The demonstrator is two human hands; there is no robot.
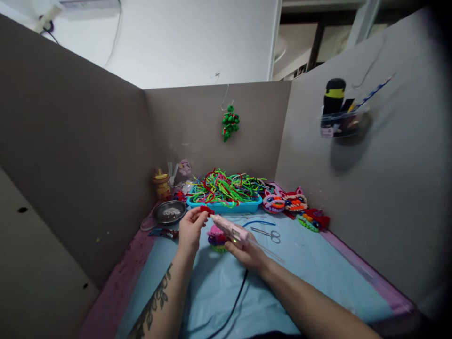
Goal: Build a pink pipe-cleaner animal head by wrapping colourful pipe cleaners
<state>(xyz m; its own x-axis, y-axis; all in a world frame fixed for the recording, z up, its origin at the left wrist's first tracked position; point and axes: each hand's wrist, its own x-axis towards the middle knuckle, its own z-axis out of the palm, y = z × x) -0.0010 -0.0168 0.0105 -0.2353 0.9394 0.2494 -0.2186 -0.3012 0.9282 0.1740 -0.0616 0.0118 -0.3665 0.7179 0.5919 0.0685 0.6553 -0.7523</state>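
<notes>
My left hand [191, 228] pinches a small red fuzzy piece [206, 210], which looks like bent pipe cleaner. In my right hand [249, 254] is a pale pink hot glue gun [231, 229], its nozzle pointing left at the red piece, touching or very close to it. A clear glue stick [270, 252] sticks out of the gun's back, and a small light glows on its side. Partly hidden behind the gun, a pink, purple and yellow-green fuzzy figure [214, 237] rests on the blue cloth.
A blue tray [226, 207] heaped with colourful pipe cleaners stands at the back. Scissors [270, 234] and a blue pipe cleaner [259, 222] lie right of the gun. A metal bowl [169, 213] and pliers [164, 233] are left. Fuzzy animal faces [295, 201] sit right. A black cord [235, 306] runs frontward.
</notes>
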